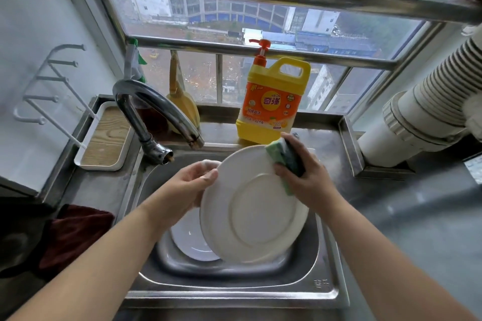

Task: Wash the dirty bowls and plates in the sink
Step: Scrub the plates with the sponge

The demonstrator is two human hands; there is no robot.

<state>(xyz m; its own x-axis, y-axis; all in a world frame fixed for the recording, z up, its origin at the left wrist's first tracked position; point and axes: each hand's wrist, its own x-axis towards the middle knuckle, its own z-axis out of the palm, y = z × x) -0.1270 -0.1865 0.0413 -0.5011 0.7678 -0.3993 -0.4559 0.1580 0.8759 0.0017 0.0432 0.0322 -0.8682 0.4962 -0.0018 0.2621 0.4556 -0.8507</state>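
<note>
A white plate (250, 206) is held tilted over the steel sink (307, 268), its underside with the foot ring facing me. My left hand (187, 182) grips the plate's left rim, thumb on the near face. My right hand (305, 174) holds a green and yellow sponge (280, 159) against the plate's upper right rim. Below the plate another white dish (187, 240) lies in the sink basin, partly hidden.
A curved chrome faucet (156, 117) stands at the sink's back left, with no water visible. A yellow dish soap jug (271, 107) stands on the sill behind. A white tray (104, 138) lies on the left, a dark red cloth (75, 232) on the left counter, a white duct (422, 112) on the right.
</note>
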